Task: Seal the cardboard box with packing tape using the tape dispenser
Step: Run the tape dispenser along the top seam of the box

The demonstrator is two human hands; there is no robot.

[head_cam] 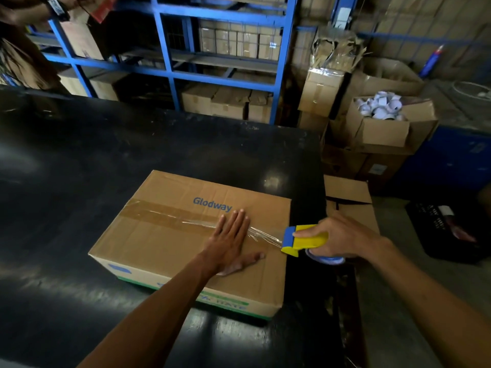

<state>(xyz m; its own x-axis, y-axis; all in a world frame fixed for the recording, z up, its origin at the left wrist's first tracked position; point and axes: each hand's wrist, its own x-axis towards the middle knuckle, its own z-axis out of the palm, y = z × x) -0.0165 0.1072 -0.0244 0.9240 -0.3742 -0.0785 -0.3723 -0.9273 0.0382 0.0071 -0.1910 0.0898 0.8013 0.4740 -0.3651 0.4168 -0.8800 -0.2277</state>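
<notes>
While the cardboard box (186,245) lies flat on the black table (79,160), a little toward 5 o'clock of the table's middle, I see its top flaps closed and the word "Glodway" printed in blue on the far flap. A strip of brown tape (164,215) runs along the centre seam from the 9 o'clock edge toward 3 o'clock. My left hand (229,241) lies flat and fully spread on the lid, palm down, fingers pointing to 12 o'clock and thumb out toward 3 o'clock; it grips nothing, only presses on the cardboard across the seam. My right hand (342,237) is closed around the yellow and blue tape dispenser (304,240), which sits just past the box's 3 o'clock edge. A stretch of clear packing tape (265,236) spans from under the left hand's fingers to the dispenser's blue mouth, wrinkled and catching light. The blue rim of the roll shows beneath the right hand. At 12 o'clock beyond the table stands blue shelving (170,62) loaded with cartons, and at 2 o'clock an open carton (382,128) holds white pieces.
</notes>
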